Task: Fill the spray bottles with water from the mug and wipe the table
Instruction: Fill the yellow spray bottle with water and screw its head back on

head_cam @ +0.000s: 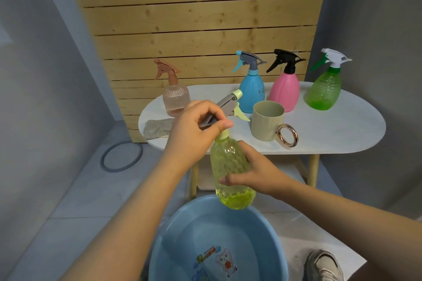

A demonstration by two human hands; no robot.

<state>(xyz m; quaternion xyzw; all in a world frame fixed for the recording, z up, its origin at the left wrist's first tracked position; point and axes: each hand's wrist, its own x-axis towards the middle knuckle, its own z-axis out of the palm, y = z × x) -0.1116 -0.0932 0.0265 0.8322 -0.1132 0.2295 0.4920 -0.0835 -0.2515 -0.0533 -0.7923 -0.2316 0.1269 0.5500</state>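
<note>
Head view, left hand (196,128) gripping grey spray head (225,107), right hand (253,171) wrapped around yellow bottle (228,166)

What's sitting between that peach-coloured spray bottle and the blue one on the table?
In the head view, bare tabletop; nearer the camera, the yellow bottle's spray head, held by the left hand, crosses that gap.

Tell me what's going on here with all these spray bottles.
A person holds a yellow bottle over a blue basin. The right hand grips its body, and the left hand grips its spray head, which sits on the neck. On the table stand four more bottles, a mug and a cloth.
</note>
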